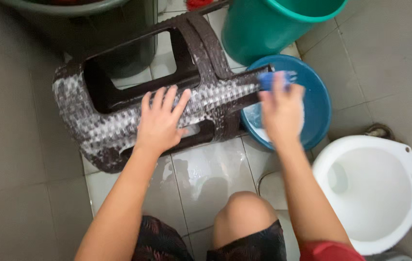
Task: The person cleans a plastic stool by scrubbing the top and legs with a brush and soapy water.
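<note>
**Soapy stool under 2 hands**

A dark stool [133,96] lies on its side on the wet floor [206,169], lathered. Right of it sits a blue basin [317,106]. The left hand [160,123] presses flat, fingers spread, on the stool. The right hand [283,111] grips a blue brush [276,79] at the stool's right end.

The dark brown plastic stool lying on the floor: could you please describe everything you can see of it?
The stool is dark brown moulded plastic with a woven texture, tipped on its side on the wet tiled floor. Its legs frame large rectangular openings. White soap foam covers the side facing up. The left hand lies flat on that side, fingers spread. The right hand holds a blue brush at its right end, which reaches over the blue basin.
</note>
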